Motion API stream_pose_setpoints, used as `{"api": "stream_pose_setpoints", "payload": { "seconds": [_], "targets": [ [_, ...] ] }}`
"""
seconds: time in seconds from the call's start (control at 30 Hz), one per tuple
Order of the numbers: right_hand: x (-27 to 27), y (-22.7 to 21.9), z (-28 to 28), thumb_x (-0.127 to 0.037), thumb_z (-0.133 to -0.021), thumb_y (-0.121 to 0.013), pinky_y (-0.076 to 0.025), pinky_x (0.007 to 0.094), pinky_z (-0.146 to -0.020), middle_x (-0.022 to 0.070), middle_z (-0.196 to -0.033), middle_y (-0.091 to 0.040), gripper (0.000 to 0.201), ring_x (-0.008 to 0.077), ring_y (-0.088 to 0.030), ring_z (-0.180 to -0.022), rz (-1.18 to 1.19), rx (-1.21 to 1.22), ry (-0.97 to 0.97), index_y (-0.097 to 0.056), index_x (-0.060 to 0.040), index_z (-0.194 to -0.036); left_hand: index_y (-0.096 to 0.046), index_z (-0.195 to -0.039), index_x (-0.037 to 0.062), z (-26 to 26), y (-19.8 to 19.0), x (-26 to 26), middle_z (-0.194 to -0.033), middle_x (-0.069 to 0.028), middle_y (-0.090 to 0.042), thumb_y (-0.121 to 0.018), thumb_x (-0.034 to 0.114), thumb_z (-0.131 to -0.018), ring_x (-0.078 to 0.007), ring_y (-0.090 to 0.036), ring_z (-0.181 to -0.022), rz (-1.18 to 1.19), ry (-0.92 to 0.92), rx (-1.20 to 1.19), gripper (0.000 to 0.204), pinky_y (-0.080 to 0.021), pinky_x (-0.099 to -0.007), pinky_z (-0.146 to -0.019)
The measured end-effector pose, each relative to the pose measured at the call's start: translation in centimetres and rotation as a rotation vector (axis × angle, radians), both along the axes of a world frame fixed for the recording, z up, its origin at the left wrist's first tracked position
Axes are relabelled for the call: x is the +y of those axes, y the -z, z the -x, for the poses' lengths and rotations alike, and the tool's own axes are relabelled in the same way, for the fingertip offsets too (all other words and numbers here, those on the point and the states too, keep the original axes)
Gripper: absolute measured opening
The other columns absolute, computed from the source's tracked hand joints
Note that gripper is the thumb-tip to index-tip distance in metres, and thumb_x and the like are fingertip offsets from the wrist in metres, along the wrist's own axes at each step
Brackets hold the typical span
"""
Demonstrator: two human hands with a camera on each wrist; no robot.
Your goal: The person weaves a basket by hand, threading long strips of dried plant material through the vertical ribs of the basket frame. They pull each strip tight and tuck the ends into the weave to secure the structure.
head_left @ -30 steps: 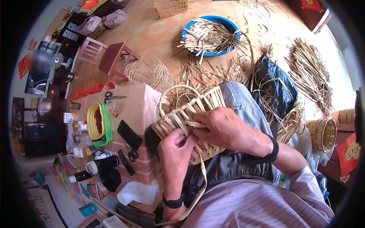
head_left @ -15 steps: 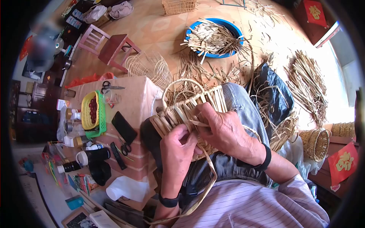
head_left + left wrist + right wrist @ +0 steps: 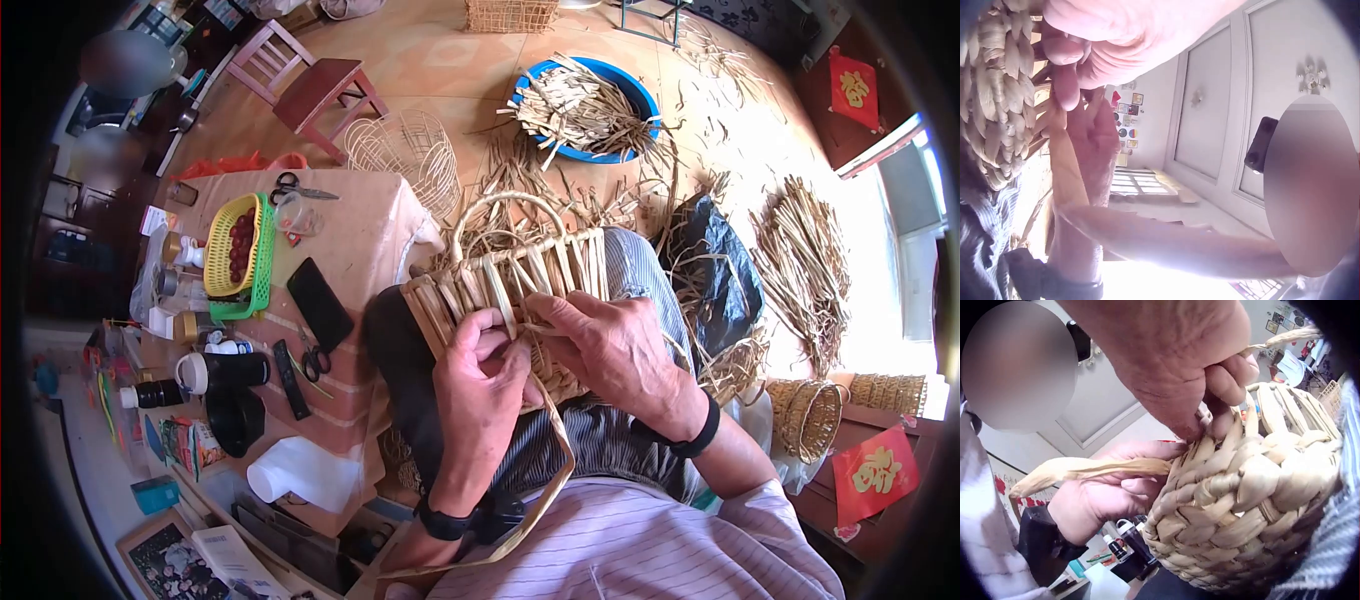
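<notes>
A half-woven straw basket [image 3: 1222,531] with braided sides, upright stakes [image 3: 430,315] and a looped handle [image 3: 510,197] rests on the person's lap. My right hand [image 3: 630,350] pinches a flat dried-plant strip at the weaving edge, its fingers curled. Close beside it, my left hand [image 3: 480,385] has thumb and fingers bent around a strip at the same edge. One long strip [image 3: 565,450] hangs from the work, down past the left wrist. Another strand [image 3: 1291,336] runs out from the right hand's curled fingers.
On the left, a cloth-covered table [image 3: 370,215] holds scissors [image 3: 300,187], a phone [image 3: 320,303] and a yellow basket [image 3: 225,250] of red fruit. Ahead on the floor stand a blue tub [image 3: 640,95] of dried strips and a wire frame [image 3: 405,150]. Stalk bundles [image 3: 805,270] lie right.
The head view has turned, so the room sits further left and lower. Both hands stay at the basket's edge; the right fingers have drawn down closer to the left fingertips.
</notes>
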State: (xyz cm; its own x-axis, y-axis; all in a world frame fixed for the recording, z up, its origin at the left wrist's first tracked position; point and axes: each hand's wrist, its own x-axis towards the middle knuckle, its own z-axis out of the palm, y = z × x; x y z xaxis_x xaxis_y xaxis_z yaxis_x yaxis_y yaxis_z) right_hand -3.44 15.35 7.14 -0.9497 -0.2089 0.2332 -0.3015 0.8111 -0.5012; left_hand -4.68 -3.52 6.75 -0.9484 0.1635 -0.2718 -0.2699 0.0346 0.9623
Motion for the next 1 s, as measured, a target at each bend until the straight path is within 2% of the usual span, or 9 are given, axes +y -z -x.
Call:
{"api": "stream_pose_setpoints", "payload": {
  "seconds": [0.17, 0.27, 0.37, 0.47, 0.57, 0.67, 0.77, 0.93, 1.0],
  "targets": [
    [0.8, 0.0, 1.3, -0.015, -0.094, -0.078, -0.061, 0.0479, -0.063, 0.0121, -0.091, -0.079, 0.033, 0.0370, -0.078, -0.076, 0.130, -0.069, -0.102, -0.071, -0.0115, -0.126, -0.059, -0.130, -0.0063, 0.6, -0.6, -0.4, -0.100, -0.0130, -0.079, -0.070, -0.005, -0.103, -0.0096, -0.068, -0.060, -0.035, 0.040, -0.057, 0.030, -0.054, -0.0242, -0.051],
    [0.8, -0.8, 1.6, -0.009, -0.093, -0.074, -0.062, 0.0493, -0.065, 0.0136, -0.091, -0.077, 0.026, 0.0377, -0.078, -0.079, 0.106, -0.087, -0.138, -0.068, -0.0079, -0.119, -0.060, -0.130, -0.0057, 0.8, -0.8, -0.3, -0.098, -0.0121, -0.079, -0.071, -0.005, -0.102, -0.0088, -0.067, -0.060, -0.005, 0.049, -0.031, 0.030, -0.053, -0.0238, -0.050],
    [-0.3, -1.4, 1.2, -0.005, -0.092, -0.069, -0.061, 0.0493, -0.062, 0.0133, -0.090, -0.071, 0.019, 0.0379, -0.078, -0.078, -0.038, -0.060, -0.096, -0.059, -0.0036, -0.108, -0.062, -0.130, -0.0051, 0.9, 0.2, -0.6, -0.104, -0.0144, -0.080, -0.074, -0.003, -0.102, -0.0143, -0.077, -0.079, 0.096, 0.052, 0.029, 0.031, -0.062, -0.0286, -0.069],
    [-0.5, -1.6, 1.2, -0.006, -0.094, -0.069, -0.059, 0.0481, -0.058, 0.0127, -0.087, -0.069, 0.019, 0.0376, -0.076, -0.075, -0.096, -0.031, -0.114, -0.058, -0.0036, -0.109, -0.063, -0.128, -0.0043, 0.7, 0.4, -0.4, -0.104, -0.0147, -0.081, -0.076, 0.000, -0.102, -0.0153, -0.078, -0.086, 0.140, 0.030, 0.026, 0.030, -0.063, -0.0302, -0.077],
    [-0.4, -2.2, 0.7, -0.007, -0.096, -0.068, -0.057, 0.0464, -0.056, 0.0120, -0.086, -0.066, 0.015, 0.0364, -0.074, -0.071, -0.043, -0.042, -0.101, -0.058, -0.0048, -0.107, -0.063, -0.129, -0.0041, 1.1, -0.9, -0.4, -0.102, -0.0142, -0.081, -0.074, 0.001, -0.103, -0.0151, -0.078, -0.083, 0.230, 0.089, 0.062, 0.029, -0.063, -0.0310, -0.074],
    [0.1, -2.6, -0.5, -0.002, -0.097, -0.073, -0.055, 0.0435, -0.056, 0.0117, -0.088, -0.068, 0.014, 0.0325, -0.073, -0.069, 0.086, -0.054, 0.023, -0.064, -0.0046, -0.108, -0.063, -0.128, -0.0051, 1.8, -1.6, -1.3, -0.099, -0.0132, -0.081, -0.072, -0.001, -0.103, -0.0137, -0.076, -0.076, 0.312, 0.209, 0.115, 0.027, -0.061, -0.0306, -0.066],
    [0.3, -2.7, 0.0, -0.007, -0.096, -0.078, -0.056, 0.0428, -0.058, 0.0091, -0.096, -0.070, 0.022, 0.0298, -0.074, -0.070, 0.015, 0.012, -0.038, -0.070, -0.0079, -0.116, -0.063, -0.127, -0.0060, 2.5, -2.0, -1.7, -0.098, -0.0136, -0.079, -0.070, -0.002, -0.104, -0.0122, -0.072, -0.067, 0.214, 0.260, -0.073, 0.024, -0.057, -0.0298, -0.058],
    [0.2, -2.1, 0.4, -0.016, -0.096, -0.081, -0.057, 0.0426, -0.057, 0.0063, -0.092, -0.066, 0.031, 0.0286, -0.074, -0.069, -0.102, -0.015, -0.062, -0.074, -0.0111, -0.126, -0.062, -0.127, -0.0067, 1.5, -1.0, -0.9, -0.097, -0.0136, -0.078, -0.069, -0.002, -0.106, -0.0107, -0.068, -0.064, 0.077, 0.138, -0.028, 0.024, -0.054, -0.0278, -0.055],
    [0.5, -1.9, 0.4, -0.015, -0.097, -0.072, -0.056, 0.0441, -0.056, 0.0085, -0.093, -0.064, 0.036, 0.0309, -0.074, -0.069, -0.114, -0.024, -0.092, -0.069, -0.0084, -0.133, -0.061, -0.128, -0.0068, 1.1, -1.0, -0.5, -0.097, -0.0134, -0.078, -0.069, -0.003, -0.105, -0.0107, -0.068, -0.064, 0.048, 0.097, -0.027, 0.024, -0.054, -0.0275, -0.055]
  ]
}}
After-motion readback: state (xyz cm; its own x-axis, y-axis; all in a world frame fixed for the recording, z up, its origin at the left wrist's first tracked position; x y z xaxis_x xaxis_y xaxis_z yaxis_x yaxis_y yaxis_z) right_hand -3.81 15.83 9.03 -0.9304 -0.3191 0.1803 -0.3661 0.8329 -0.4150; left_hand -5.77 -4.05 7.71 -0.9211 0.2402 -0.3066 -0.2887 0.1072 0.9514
